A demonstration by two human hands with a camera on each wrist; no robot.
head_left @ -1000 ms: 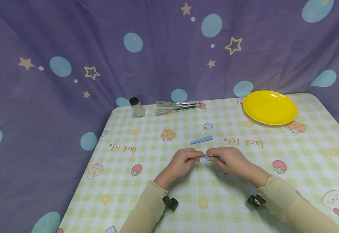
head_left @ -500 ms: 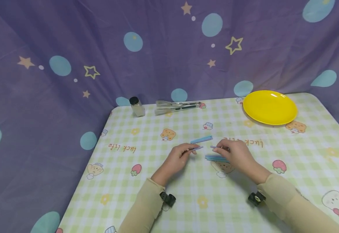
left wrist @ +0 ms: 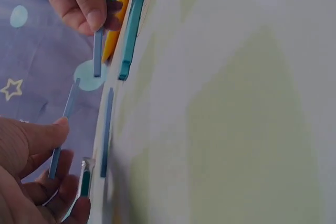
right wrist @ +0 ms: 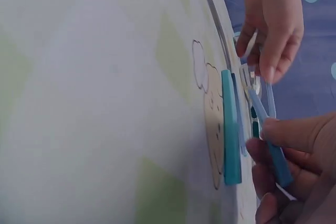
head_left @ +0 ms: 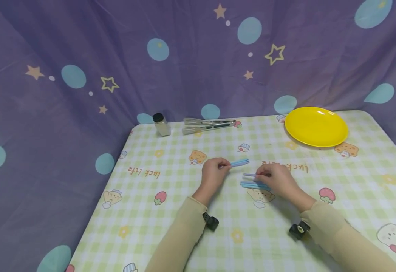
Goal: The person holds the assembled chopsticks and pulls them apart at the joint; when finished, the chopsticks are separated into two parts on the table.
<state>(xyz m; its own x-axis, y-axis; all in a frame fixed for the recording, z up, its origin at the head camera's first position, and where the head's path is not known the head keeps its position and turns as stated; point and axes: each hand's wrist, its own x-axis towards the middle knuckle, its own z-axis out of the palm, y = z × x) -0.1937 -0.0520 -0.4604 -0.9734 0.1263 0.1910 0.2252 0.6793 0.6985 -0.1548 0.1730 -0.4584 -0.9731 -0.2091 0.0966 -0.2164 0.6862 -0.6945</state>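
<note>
In the head view, my left hand (head_left: pixel 215 175) is at the left end of the farther group of thin blue and purple sticks (head_left: pixel 240 163). Its thumb and fingers pinch a thin blue stick (left wrist: pixel 70 99), seen in the left wrist view. My right hand (head_left: pixel 277 179) pinches a purplish-blue stick (head_left: pixel 249 174), which points left toward the other hand. Just below that stick lies a second group of light-blue sticks (head_left: pixel 252 185), partly covered by the right hand. In the right wrist view the held stick (right wrist: pixel 280 167) slants between thumb and fingers, above the teal sticks (right wrist: pixel 231 129).
A yellow plate (head_left: pixel 316 126) sits at the back right of the checked tablecloth (head_left: pixel 184 234). Metal tongs (head_left: pixel 208 125) and a black-capped jar (head_left: pixel 161 125) lie or stand along the back edge, before a purple curtain (head_left: pixel 184 75).
The hands, close together over the nearer group, have separated, each with a stick. My left hand has moved forward to the farther group; my right hand has lifted slightly off the nearer group.
</note>
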